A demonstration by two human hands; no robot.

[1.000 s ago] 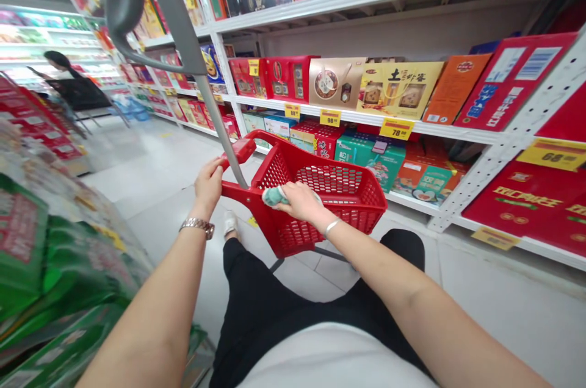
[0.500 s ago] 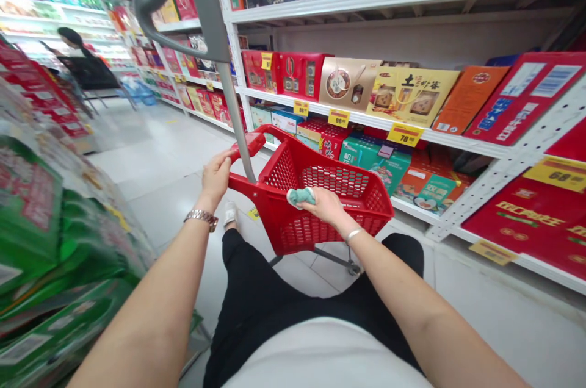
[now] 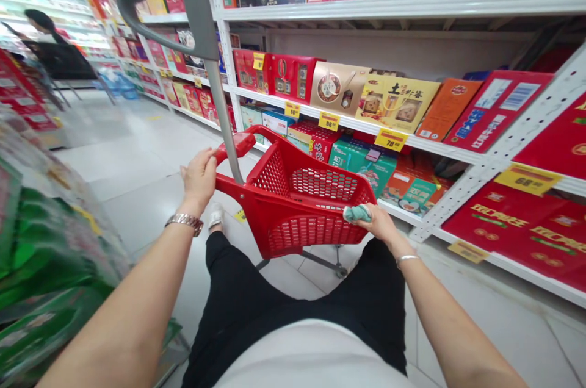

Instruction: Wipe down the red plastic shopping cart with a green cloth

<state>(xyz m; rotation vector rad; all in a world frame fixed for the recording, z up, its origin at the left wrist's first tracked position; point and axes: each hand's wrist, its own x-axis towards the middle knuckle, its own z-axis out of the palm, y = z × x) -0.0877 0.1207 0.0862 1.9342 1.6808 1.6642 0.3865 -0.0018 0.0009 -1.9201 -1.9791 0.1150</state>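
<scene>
The fingers of the right hand point(image 3: 383, 224) are bunched together, pinching a green-and-white cloth point(image 3: 358, 213) against the near rim of a red basket point(image 3: 259, 200), close to its right end; those of the left hand point(image 3: 199, 177) curl over the red handle point(image 3: 235, 145) at the basket's other end, their tips partly hidden. A metal watch point(image 3: 185, 222) circles the left wrist, a thin bracelet point(image 3: 406, 258) the right. The basket stands upright in front of the person, between the legs, on a wheeled frame. Beside the left hand a metal pole point(image 3: 227, 119) slants up to a grey handle point(image 3: 199, 22). Green packages point(image 3: 50, 235), blurred, are piled at the left. Just beyond the basket, white shelving point(image 3: 379, 7) carries boxed goods with yellow price tags point(image 3: 391, 140). Well apart, down the aisle, another person point(image 3: 43, 22) sits on a black chair point(image 3: 61, 61) before brightly lit shelves point(image 3: 27, 0).
</scene>
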